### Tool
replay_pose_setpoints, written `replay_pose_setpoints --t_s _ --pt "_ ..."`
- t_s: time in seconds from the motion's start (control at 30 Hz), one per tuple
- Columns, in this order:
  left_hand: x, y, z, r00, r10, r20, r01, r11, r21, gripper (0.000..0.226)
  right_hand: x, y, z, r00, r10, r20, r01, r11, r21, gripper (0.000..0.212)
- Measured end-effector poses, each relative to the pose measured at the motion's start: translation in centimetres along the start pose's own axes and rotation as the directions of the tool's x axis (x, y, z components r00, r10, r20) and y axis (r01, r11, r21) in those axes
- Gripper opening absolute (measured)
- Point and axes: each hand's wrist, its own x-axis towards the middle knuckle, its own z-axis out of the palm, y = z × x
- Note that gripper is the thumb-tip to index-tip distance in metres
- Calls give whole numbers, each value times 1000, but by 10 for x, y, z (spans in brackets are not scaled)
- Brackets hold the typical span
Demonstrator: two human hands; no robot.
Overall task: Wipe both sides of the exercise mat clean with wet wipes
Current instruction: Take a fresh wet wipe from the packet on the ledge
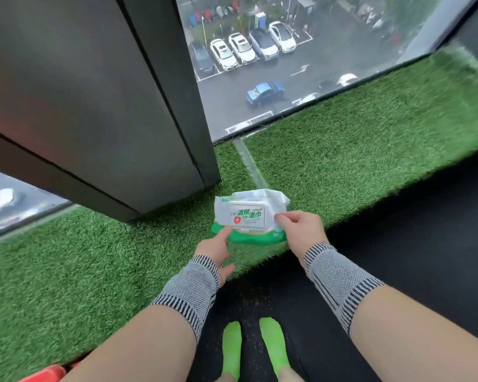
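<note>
Turf ledge (342, 161) by window; wipes pack (249, 219) sits at its front edge. Pack soft, light, slick film, so pin body w/ L hand (214, 248), fingers straight on it. R hand (301, 230) pinching pack's R edge.

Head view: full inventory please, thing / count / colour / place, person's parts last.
wet wipes pack: 1, white and green, on the turf ledge near its front edge
artificial turf: 1 ledge covering, green, along the window
pillar: 1, dark grey, standing on the turf at left
window: glass panes either side of the pillar, car park with cars below
floor: black, below the ledge, speckled near the feet
red object: 1, bottom left, unclear what
left hand: fingers straight, touching the pack's lower left
right hand: grip pinching the pack's right edge
wrist sleeves: 2, grey striped
socks: 2, bright green
</note>
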Motion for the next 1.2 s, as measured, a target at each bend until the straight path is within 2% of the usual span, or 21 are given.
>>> replay_pose_setpoints --t_s 0.1,0.2,0.27,0.3,0.33,0.37,0.4,0.43,0.47,0.5,0.53,0.57,0.63,0.8,0.9,1.07,1.2 --pt "-53 26 1 993 55 107 -37 986 -161 72 -42 -42 -35 997 40 -65 -23 969 245 11" --pt "-107 51 5 934 139 328 -31 949 -313 61 -81 -80 -65 997 66 -25 -49 900 433 9" --pt "-142 67 10 885 204 418 -12 909 -417 53 -102 -100 -83 998 56 10 -54 886 461 7" --pt "-159 73 11 870 242 430 -24 891 -453 47 -112 -108 -91 999 44 5 -42 902 430 7" --pt "-173 78 13 861 283 423 -57 880 -472 43 -119 -114 -98 999 7 -32 3 950 313 6" --pt "-185 80 14 855 321 408 -107 877 -468 40 -127 -119 -106 993 -65 -95 75 991 107 7" --pt "-196 82 15 848 355 394 -158 878 -451 40 -134 -125 -112 970 -177 -165 158 980 -120 10" --pt "-205 82 17 840 382 386 -200 878 -434 42 -141 -131 -118 917 -327 -228 257 922 -289 17" --pt "-213 81 20 829 400 390 -224 878 -424 46 -148 -138 -121 836 -480 -264 366 848 -383 24" --pt "-221 80 23 817 411 404 -236 878 -416 51 -155 -145 -124 756 -602 -256 471 772 -426 28" --pt "-227 78 27 803 419 424 -242 879 -411 56 -161 -150 -125 706 -678 -203 544 703 -459 34" --pt "-234 75 30 792 421 443 -243 882 -405 60 -165 -154 -126 690 -711 -133 580 653 -487 40" --pt "-244 69 37 781 416 466 -247 891 -381 61 -168 -152 -129 716 -697 -50 579 632 -515 47" --pt "-253 56 46 771 417 481 -294 903 -313 46 -173 -135 -143 735 -671 -97 557 678 -479 50" --pt "-261 50 50 762 423 490 -314 903 -292 36 -174 -134 -149 743 -653 -146 529 707 -469 43" --pt "-269 50 51 761 436 480 -325 897 -300 34 -172 -135 -157 704 -697 -135 561 663 -497 38" --pt "-273 55 47 768 431 473 -328 900 -287 33 -172 -139 -163 725 -680 -110 607 706 -365 31"
